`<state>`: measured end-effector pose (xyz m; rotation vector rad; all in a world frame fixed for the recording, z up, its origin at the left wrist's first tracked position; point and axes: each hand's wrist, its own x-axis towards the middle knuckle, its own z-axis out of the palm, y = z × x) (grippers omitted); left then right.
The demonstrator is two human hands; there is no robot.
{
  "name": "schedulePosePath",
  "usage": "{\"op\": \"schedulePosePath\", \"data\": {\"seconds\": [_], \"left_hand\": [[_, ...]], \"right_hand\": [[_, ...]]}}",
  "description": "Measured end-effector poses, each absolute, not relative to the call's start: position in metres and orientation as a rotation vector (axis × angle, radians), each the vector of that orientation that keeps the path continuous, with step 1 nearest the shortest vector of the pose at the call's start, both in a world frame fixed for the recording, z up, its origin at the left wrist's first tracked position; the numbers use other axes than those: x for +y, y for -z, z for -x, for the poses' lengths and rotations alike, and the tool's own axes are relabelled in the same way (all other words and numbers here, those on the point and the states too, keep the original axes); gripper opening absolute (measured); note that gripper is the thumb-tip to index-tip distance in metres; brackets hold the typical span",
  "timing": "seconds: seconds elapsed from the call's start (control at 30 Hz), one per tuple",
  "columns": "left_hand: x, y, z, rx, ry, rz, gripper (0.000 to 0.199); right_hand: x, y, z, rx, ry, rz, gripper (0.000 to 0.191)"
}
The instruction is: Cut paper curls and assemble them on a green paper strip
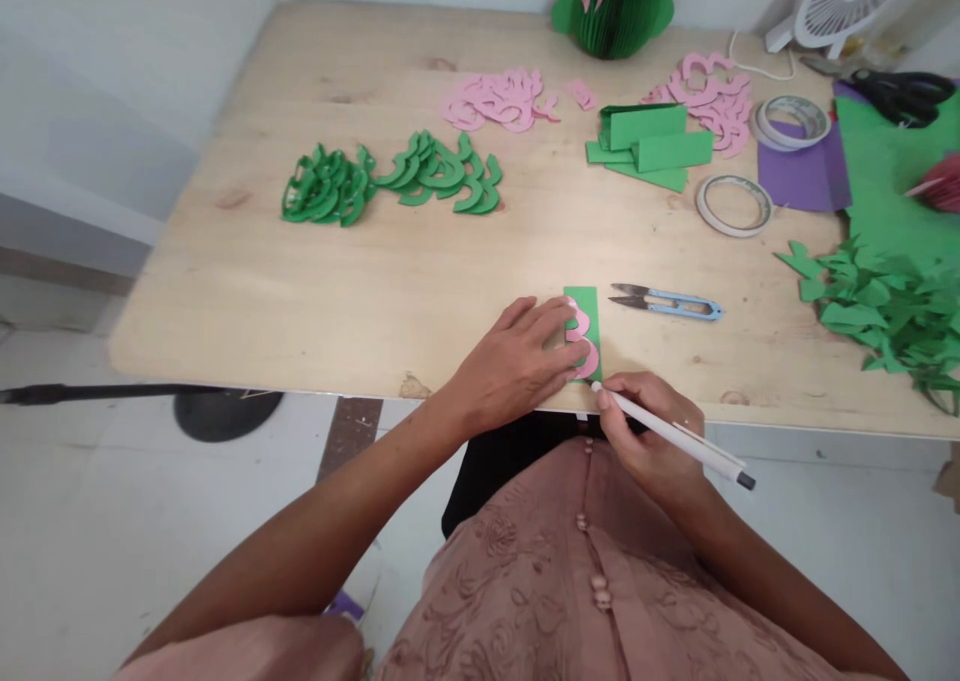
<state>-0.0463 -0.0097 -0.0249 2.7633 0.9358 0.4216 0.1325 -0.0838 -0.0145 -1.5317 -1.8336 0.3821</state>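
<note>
My left hand (519,361) lies with its fingers stretched out, pressing a pink scalloped paper cutout (586,359) flat onto a folded green paper strip (589,306) near the table's front edge. Part of the cutout is hidden under the fingertips. My right hand (660,426) is closed around a white pen (679,436) with a dark end cap. The pen's tip meets the lower end of the green strip, just beside the pink shape. Just right of the strip lie blue-handled thread snips (667,302), blades pointing left.
Green curved cutouts (439,169) and pink cutouts (495,99) lie in piles farther back. Folded green strips (649,146), tape rolls (735,206), black scissors (904,94) and green scraps (885,306) are on the right. A green honeycomb paper figure (619,11) and a white fan (847,1) stand behind.
</note>
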Motion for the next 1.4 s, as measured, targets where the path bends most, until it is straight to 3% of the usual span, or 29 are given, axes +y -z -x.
{"op": "schedulePosePath", "data": {"seconds": [1.4], "left_hand": [[-0.0105, 0.0210, 0.0462, 0.951, -0.403, -2.742, 0.021]], "right_hand": [[-0.0863, 0.0102, -0.1317, -1.803, -0.378, 1.576, 0.003]]}}
